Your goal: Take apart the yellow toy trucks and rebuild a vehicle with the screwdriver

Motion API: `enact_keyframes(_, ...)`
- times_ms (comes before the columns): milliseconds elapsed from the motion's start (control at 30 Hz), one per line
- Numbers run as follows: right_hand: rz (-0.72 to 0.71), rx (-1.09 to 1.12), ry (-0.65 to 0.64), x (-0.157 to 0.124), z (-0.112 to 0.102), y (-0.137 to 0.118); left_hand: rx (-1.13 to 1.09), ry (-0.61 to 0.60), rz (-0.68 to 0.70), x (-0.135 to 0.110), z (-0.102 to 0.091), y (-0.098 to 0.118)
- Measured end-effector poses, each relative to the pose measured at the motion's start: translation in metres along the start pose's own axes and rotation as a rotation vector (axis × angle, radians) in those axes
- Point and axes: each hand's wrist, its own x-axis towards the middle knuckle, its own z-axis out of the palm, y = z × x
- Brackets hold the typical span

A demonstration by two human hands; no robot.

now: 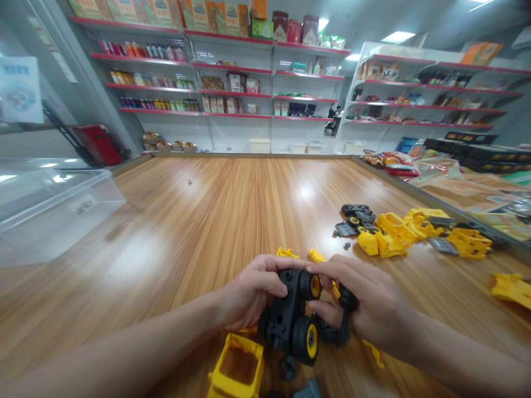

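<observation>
My left hand [259, 284] is closed around a black toy vehicle chassis [284, 315], tilted with its plate towards me. Yellow-hubbed wheels [306, 340] sit along its right side. Against the upper wheel, my right hand [369, 293] has its fingers bent, with the index fingertip at the chassis's top edge. A black toy part with a rounded knob [347, 298] rests in that hand; its exact kind is unclear. Below lies a yellow cab-like frame [234, 389], near a grey piece [307, 389]. Small yellow parts [287, 252] show just beyond my hands, partly hidden.
Yellow toy body parts [390, 235] and black chassis pieces [357, 211] are heaped on the right of the wooden table [215, 215]. Another yellow part [512, 288] lies at far right. A clear plastic bin [99, 202] stands left. Stocked shelves [232, 94] line the back.
</observation>
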Motion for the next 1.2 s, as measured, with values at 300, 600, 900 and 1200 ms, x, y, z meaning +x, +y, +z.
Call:
enact_keyframes(300,0.027,-0.042,-0.022,0.002,-0.006,0.001,0.071,0.121,-0.002,0.000,0.005,-0.001)
enact_keyframes(600,0.127,-0.270,-0.698,0.011,-0.055,0.006,0.058,0.070,0.026,0.001,-0.001,0.003)
enact_keyframes(900,0.176,-0.350,-0.832,0.011,-0.039,0.011,0.089,0.103,-0.006,0.000,0.001,0.003)
enact_keyframes(1200,0.059,-0.071,-0.226,0.009,-0.033,0.006,0.060,0.094,0.013,0.000,0.005,0.002)
